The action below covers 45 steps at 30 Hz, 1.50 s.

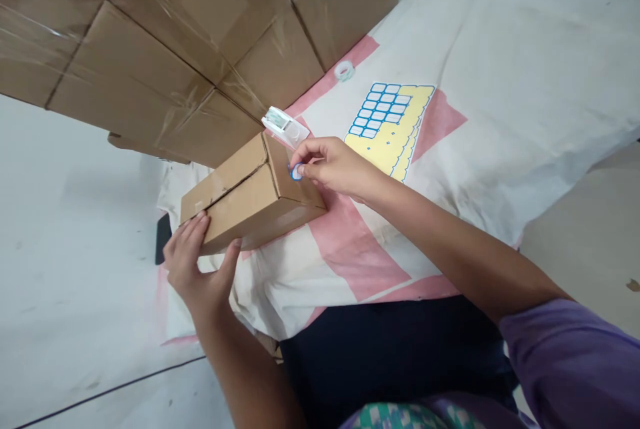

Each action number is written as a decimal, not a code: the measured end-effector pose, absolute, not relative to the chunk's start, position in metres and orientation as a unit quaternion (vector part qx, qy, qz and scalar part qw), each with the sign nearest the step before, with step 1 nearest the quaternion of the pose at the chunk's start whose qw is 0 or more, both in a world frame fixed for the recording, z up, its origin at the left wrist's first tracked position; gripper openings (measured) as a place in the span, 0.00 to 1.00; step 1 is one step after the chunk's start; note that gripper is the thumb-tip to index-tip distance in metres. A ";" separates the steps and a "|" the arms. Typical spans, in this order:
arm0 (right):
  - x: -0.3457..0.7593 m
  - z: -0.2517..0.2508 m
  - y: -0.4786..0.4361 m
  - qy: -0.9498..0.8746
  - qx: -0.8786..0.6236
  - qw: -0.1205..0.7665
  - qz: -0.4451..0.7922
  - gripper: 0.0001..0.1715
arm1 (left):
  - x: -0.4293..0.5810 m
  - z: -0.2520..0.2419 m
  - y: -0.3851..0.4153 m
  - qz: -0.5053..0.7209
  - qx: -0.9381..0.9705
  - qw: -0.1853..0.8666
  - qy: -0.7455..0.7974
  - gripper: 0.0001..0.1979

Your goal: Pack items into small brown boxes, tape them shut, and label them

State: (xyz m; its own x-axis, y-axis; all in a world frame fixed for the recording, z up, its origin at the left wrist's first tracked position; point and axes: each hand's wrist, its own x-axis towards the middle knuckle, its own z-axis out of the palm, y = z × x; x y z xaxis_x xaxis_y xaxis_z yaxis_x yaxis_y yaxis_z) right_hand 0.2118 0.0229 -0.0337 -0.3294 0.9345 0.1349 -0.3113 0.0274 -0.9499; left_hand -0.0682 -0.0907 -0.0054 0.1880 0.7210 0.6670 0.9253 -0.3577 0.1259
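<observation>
A closed cardboard box [245, 199] lies on the cloth-covered table, with a seam running along its top. At the box's left end, my left hand [200, 269] grips it, fingers over the top edge and thumb against the near side. My right hand [327, 165] pinches a small white sticker with a blue border [297, 172] between thumb and fingers. It is held at the box's right end face; I cannot tell whether it touches the cardboard. Beyond that hand lie yellow label sheets [385, 142], the top one still bearing several white, blue-edged labels.
Stacked cardboard cartons [200, 35] wrapped in clear film rise behind the box. A white tape dispenser [285, 127] sits beside the box, and a tape roll [345, 71] lies farther back. A dark flat object [163, 239] shows past the box's left end.
</observation>
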 end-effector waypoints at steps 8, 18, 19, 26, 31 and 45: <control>0.209 -0.031 0.012 -0.495 -0.260 0.439 0.703 0.12 | -0.093 -0.014 -0.072 -0.424 -0.718 0.142 -0.533 0.24; 0.209 -0.033 0.010 -0.533 -0.261 0.433 0.678 0.11 | -0.081 -0.024 -0.074 -0.402 -0.670 0.229 -0.581 0.29; 0.210 -0.033 0.010 -0.534 -0.262 0.432 0.678 0.11 | -0.078 -0.024 -0.074 -0.405 -0.668 0.236 -0.579 0.28; 0.220 -0.034 0.011 -0.558 -0.249 0.418 0.672 0.07 | -0.065 -0.032 -0.073 -0.446 -0.640 0.246 -0.575 0.25; 0.224 -0.029 0.012 -0.592 -0.231 0.372 0.676 0.04 | -0.063 -0.035 -0.072 -0.465 -0.627 0.248 -0.573 0.22; 0.223 -0.022 0.011 -0.599 -0.252 0.322 0.689 0.09 | -0.066 -0.021 -0.072 -0.406 -0.643 0.228 -0.608 0.30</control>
State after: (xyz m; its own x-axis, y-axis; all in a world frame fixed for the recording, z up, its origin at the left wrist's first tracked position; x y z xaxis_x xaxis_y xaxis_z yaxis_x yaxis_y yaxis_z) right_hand 0.2232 0.0107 -0.0221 -0.6662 0.7448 0.0387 -0.1425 -0.0761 -0.9869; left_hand -0.0659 -0.0724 -0.0208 -0.0690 0.5963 0.7998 0.9671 -0.1570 0.2004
